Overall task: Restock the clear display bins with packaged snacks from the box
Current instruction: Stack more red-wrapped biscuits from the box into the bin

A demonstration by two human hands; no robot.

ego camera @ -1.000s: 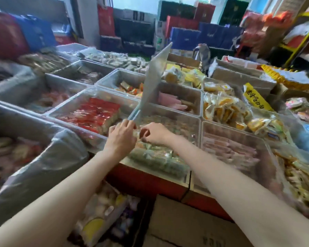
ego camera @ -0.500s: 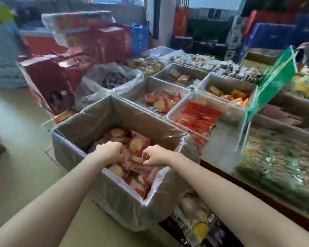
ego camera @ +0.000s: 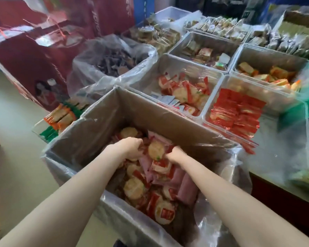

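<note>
A cardboard box (ego camera: 103, 120) lined with clear plastic stands in front of me, full of round cracker snack packs (ego camera: 133, 188) in red-and-clear wrappers and some pink packs. My left hand (ego camera: 130, 147) is down among the packs at the box's far side, fingers curled into them. My right hand (ego camera: 176, 155) is beside it, closed on a bunch of packs. A round cracker pack (ego camera: 156, 149) sits between the two hands. Beyond the box, a clear display bin (ego camera: 150, 81) holds the same kind of cracker packs.
More clear bins stand right and behind: flat red packets (ego camera: 237, 111), orange-wrapped snacks (ego camera: 271, 73), brown and dark packs further back. A plastic-lined bin of dark pieces (ego camera: 114, 63) sits at left, with red gift boxes (ego camera: 34, 68) beyond it. Pale floor lies on the left.
My view swung left from the bins to the box. Both hands left the bin with the clear divider, reached the box, and have now dug down into its snack packs.
</note>
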